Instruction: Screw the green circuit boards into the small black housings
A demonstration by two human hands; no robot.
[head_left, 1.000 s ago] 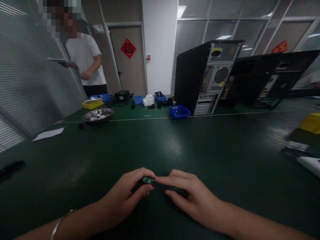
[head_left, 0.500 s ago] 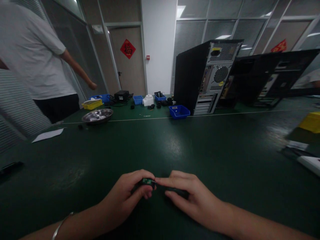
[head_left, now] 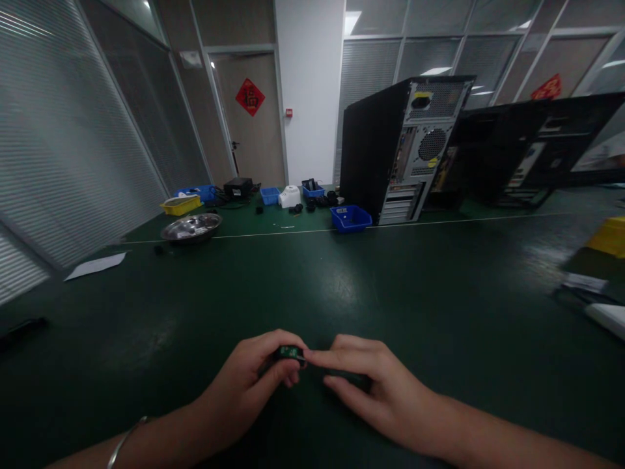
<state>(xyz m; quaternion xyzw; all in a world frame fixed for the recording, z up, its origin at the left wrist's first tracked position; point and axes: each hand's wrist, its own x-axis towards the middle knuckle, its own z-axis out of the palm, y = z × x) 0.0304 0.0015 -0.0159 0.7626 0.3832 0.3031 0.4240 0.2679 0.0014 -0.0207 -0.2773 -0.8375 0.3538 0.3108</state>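
Gone from the left since a moment ago: the bystander in white. Left hand (head_left: 244,394) and right hand (head_left: 375,391) fingers pinched on small green circuit board (head_left: 289,353) over dark green surface (head_left: 342,280).

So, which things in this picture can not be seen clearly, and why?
- Small green part, head view: mostly covered by the fingers of the left hand and right hand; too small to identify.
- Dark piece under the right hand: its shape is hidden by the fingers.
- Yellow bin and white object: blurred and cut off by the right edge.
- Black item: too dark, near the left edge.
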